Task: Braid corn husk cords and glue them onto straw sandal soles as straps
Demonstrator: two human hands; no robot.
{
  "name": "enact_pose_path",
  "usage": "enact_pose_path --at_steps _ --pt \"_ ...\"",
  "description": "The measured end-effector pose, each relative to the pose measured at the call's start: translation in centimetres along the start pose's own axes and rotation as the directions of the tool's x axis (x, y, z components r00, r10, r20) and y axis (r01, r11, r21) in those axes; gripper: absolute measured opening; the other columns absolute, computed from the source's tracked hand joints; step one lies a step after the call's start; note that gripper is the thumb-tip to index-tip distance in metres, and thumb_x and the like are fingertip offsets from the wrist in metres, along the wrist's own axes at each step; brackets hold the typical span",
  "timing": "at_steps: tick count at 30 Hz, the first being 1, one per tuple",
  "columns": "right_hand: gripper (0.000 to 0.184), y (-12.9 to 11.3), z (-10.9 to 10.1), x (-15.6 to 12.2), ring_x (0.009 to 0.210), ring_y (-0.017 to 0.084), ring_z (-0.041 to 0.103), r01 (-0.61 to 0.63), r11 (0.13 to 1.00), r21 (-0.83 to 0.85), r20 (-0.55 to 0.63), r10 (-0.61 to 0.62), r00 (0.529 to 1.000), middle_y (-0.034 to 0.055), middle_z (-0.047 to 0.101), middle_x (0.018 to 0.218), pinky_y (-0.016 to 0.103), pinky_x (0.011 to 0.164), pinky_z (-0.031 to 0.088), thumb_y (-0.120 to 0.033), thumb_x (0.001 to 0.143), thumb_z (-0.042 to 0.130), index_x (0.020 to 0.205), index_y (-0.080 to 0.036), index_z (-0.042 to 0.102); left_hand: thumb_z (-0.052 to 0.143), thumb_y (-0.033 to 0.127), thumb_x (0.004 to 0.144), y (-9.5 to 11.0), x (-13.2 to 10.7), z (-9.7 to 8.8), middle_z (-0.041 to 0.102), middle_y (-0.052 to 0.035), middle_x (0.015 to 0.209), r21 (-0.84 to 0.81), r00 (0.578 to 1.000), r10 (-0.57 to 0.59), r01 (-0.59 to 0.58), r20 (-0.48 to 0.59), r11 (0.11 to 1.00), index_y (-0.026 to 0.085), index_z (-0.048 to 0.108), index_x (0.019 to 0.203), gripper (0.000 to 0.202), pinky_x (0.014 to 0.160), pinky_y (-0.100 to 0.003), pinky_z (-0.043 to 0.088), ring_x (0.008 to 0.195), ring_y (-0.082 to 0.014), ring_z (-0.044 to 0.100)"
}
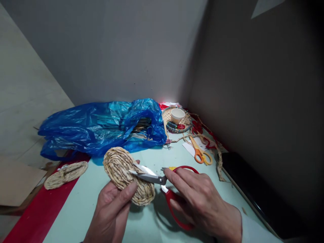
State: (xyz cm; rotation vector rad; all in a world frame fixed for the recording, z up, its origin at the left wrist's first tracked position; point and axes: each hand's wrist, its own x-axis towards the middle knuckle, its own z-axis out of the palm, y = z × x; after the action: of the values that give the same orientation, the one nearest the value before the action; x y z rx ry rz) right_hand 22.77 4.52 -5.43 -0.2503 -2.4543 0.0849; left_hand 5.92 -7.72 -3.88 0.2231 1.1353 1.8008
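Between the thumb and fingers of my left hand [113,206] is a woven straw sole [118,167], oval and slightly waisted, made of coiled plaited strands. It is held tilted above the table. My right hand [199,199] grips a pair of red-handled scissors [149,177], with fingers in the loops. The blades are parted and point left, over the face of the sole near its middle; whether a strand lies between them I cannot tell. A second straw sole [66,175] lies at the table's left side, on a red strip.
A blue plastic bag [101,125] with thin sticks inside lies at the back. Behind right, a woven tray [187,123] holds a white cup [177,115] and thread spools. Orange scissors [199,153], a braided straw cord [219,162] and a black flat object [253,189] lie to the right.
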Motion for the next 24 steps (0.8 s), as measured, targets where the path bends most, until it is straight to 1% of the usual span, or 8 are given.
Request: enact_pose_path --at_steps 3,8,11,14,17,19,21,24 --pt "0.029 -0.05 0.01 -0.01 0.063 0.019 0.055 0.0 1.0 -0.001 -0.005 0.0 1.0 0.0055 0.062 0.079 0.031 0.049 0.036 -0.023 0.1 0.04 0.119 -0.007 0.055 0.077 0.015 0.08 0.06 -0.12 0.03 0.081 -0.004 0.103 0.005 1.0 -0.001 0.001 -0.018 1.0 0.025 0.069 0.126 0.048 0.089 -0.029 0.059 0.109 -0.0261 0.07" --pt "0.026 -0.08 0.04 -0.07 0.06 0.018 0.052 0.007 1.0 -0.008 0.003 -0.007 1.0 0.0041 0.06 0.075 0.031 0.048 0.035 -0.021 0.1 0.039 0.116 -0.008 0.055 0.078 0.017 0.08 -0.07 -0.06 0.04 0.081 -0.0038 0.104 0.029 1.0 0.003 -0.003 -0.01 1.0 0.025 0.066 0.13 0.052 0.092 -0.031 0.057 0.11 -0.0261 0.069" --pt "0.027 0.01 0.12 -0.1 0.06 0.018 0.052 0.009 1.0 -0.01 0.016 -0.009 1.0 0.0038 0.06 0.076 0.031 0.048 0.036 -0.021 0.1 0.039 0.118 -0.008 0.055 0.075 0.016 0.083 -0.19 0.23 0.05 0.081 -0.0049 0.105 0.032 1.0 0.008 -0.008 0.008 0.999 0.023 0.068 0.128 0.046 0.094 -0.031 0.056 0.111 -0.0256 0.068" --pt "0.028 0.13 0.33 -0.05 0.061 0.017 0.052 0.014 1.0 -0.027 0.023 -0.013 1.0 0.0036 0.059 0.077 0.031 0.048 0.036 -0.021 0.1 0.039 0.12 -0.008 0.054 0.074 0.016 0.083 -0.29 0.44 -0.02 0.081 -0.005 0.107 0.003 1.0 0.013 -0.013 0.023 1.0 0.023 0.071 0.123 0.041 0.091 -0.028 0.057 0.111 -0.0244 0.069" --pt "0.031 0.19 0.58 0.05 0.062 0.018 0.052 0.028 0.994 -0.104 0.002 -0.028 1.0 0.0046 0.06 0.078 0.032 0.048 0.033 -0.022 0.098 0.043 0.122 -0.007 0.054 0.074 0.016 0.083 -0.43 0.43 -0.14 0.081 -0.0038 0.108 -0.016 0.999 0.018 -0.017 0.046 1.0 0.026 0.073 0.12 0.038 0.088 -0.025 0.057 0.111 -0.0225 0.069" --pt "0.031 0.2 0.7 0.1 0.062 0.018 0.051 0.021 0.989 -0.148 -0.026 -0.025 0.999 0.0045 0.059 0.078 0.032 0.048 0.031 -0.024 0.096 0.048 0.122 -0.008 0.056 0.073 0.016 0.083 -0.56 0.31 -0.24 0.081 -0.0043 0.107 -0.013 0.997 0.013 -0.012 0.075 1.0 0.025 0.074 0.117 0.035 0.086 -0.023 0.058 0.11 -0.0226 0.069" --pt "0.032 0.22 0.71 0.13 0.063 0.019 0.051 0.014 0.986 -0.165 -0.053 -0.023 0.998 0.0044 0.058 0.078 0.032 0.049 0.031 -0.025 0.095 0.052 0.121 -0.008 0.057 0.074 0.017 0.083 -0.69 0.1 -0.36 0.081 -0.0051 0.107 -0.001 0.996 0.003 -0.003 0.086 1.0 0.024 0.075 0.115 0.032 0.085 -0.023 0.058 0.109 -0.0233 0.07" --pt "0.03 0.27 0.54 0.23 0.066 0.02 0.051 0.021 0.985 -0.173 -0.082 -0.036 0.996 0.0049 0.057 0.078 0.033 0.051 0.032 -0.023 0.095 0.05 0.12 -0.008 0.058 0.077 0.018 0.081 -0.81 -0.24 -0.47 0.081 -0.0056 0.105 0.035 0.998 -0.012 0.009 0.065 0.999 0.023 0.076 0.114 0.033 0.088 -0.026 0.058 0.109 -0.0247 0.07"
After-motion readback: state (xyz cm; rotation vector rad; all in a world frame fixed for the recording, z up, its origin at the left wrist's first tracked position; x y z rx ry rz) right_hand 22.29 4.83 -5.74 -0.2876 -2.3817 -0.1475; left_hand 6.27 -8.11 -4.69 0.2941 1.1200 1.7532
